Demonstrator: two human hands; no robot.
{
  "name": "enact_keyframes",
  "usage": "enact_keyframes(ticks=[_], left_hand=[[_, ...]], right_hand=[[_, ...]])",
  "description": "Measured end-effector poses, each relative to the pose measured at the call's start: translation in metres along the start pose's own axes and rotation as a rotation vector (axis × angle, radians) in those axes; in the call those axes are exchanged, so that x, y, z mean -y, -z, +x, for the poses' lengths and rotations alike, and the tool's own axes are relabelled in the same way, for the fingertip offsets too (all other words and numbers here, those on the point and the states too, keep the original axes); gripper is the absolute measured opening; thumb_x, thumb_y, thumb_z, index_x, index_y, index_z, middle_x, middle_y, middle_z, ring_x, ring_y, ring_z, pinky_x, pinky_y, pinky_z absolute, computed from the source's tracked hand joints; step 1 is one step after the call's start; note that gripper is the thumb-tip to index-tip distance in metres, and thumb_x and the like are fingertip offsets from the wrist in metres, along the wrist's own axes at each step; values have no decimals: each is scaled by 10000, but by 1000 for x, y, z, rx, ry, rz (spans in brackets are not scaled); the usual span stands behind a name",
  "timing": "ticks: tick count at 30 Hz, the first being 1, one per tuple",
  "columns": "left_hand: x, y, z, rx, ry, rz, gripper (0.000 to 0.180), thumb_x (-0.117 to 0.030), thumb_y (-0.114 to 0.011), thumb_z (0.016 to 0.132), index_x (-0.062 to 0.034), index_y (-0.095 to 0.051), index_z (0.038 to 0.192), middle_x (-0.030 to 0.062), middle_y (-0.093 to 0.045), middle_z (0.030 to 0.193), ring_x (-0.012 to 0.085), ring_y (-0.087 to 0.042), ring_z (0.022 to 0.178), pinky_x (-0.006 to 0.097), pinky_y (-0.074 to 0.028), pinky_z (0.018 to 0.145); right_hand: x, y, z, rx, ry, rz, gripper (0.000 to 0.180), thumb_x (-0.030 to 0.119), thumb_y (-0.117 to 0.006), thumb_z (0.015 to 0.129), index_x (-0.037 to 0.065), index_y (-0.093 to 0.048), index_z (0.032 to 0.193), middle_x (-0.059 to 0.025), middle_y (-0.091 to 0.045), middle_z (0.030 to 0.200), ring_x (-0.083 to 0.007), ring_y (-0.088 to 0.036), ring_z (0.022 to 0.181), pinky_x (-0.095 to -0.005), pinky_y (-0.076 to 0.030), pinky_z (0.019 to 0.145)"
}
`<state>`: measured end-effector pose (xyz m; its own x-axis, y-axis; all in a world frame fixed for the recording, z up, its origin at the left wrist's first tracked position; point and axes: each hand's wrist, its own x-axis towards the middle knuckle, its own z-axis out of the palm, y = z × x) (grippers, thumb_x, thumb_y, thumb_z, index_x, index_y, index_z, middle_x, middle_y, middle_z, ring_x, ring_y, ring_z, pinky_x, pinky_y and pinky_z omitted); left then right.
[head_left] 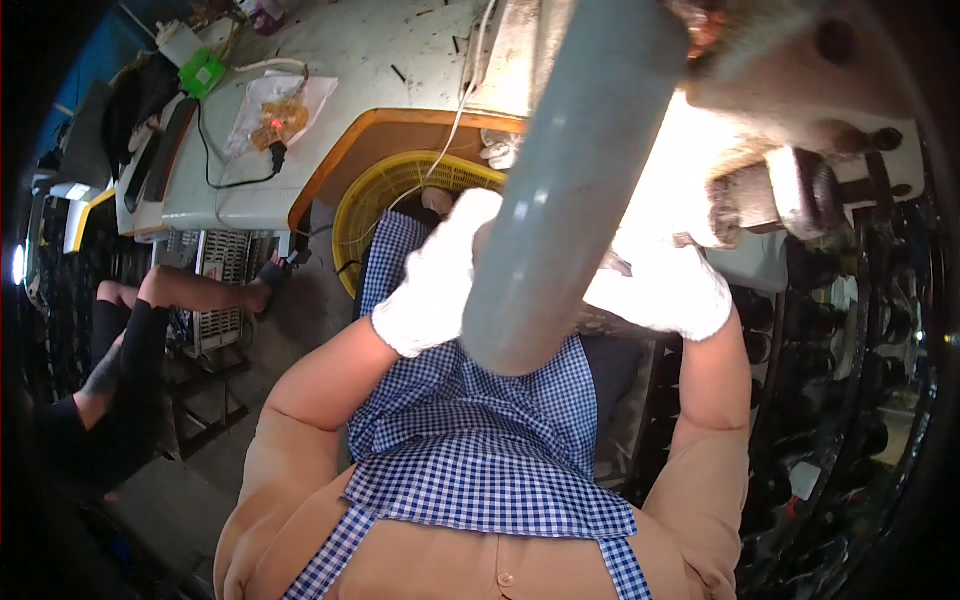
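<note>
A thick grey cylinder (565, 190) with a rounded end slants down the middle of the view and hides much of what lies between my hands. My left hand (435, 280), in a white knit glove, reaches behind its left side, and its fingers are hidden there. On the other side, my right hand (670, 290), gloved the same way, has its fingers curled round something dark that I cannot make out. Strong glare washes out the area just above it. Both hands are over my lap, above a blue checked apron (480, 460).
Beyond my left hand a yellow plastic basket (355, 215) stands below the worktable's (400, 60) cut-out edge. Machine parts (800, 190) fill the upper right. Dark racked items (800, 380) line the right side. Another person's bent leg (190, 290) shows at left, beside a metal stand (215, 300).
</note>
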<state>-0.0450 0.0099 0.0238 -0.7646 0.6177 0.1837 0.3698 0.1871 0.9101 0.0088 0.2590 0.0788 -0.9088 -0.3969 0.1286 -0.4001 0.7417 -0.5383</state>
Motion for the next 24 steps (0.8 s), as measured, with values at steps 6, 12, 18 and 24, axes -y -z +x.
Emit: enact_keyframes(ticks=[6,12,18,24], left_hand=[[7,-9,-2,-156,133,-564,540,-5,-773,794,-5,-510,1266,85,-622,1053,174,-634,962,335,-555,871],[15,-21,-26,-406,95,-951,651,-8,-605,918,-83,-339,1507,108,-552,1326,197,-627,1100,333,-551,938],[30,-21,-34,-325,132,-1701,563,-35,-492,1008,-140,-330,1537,104,-510,1439,260,-567,1264,424,-507,1054],[42,6,-22,-249,173,-1733,452,-129,-515,1024,-132,-438,1470,91,-558,1384,243,-588,1228,422,-518,1036]], right_hand=[[27,-4,-8,-421,79,-389,439,339,-805,808,14,-694,1081,-120,-693,951,-253,-668,844,-394,-551,737],[-1,-69,-44,-1660,-254,432,722,462,-595,953,-24,-395,1448,-215,-496,1410,-335,-538,1245,-451,-446,1084],[-37,-89,-59,-1060,101,1410,691,411,-581,974,18,-359,1497,-174,-452,1482,-311,-488,1323,-446,-395,1132],[-22,-108,-59,-662,-157,914,673,361,-566,995,59,-324,1545,-133,-408,1554,-286,-437,1401,-442,-344,1179]])
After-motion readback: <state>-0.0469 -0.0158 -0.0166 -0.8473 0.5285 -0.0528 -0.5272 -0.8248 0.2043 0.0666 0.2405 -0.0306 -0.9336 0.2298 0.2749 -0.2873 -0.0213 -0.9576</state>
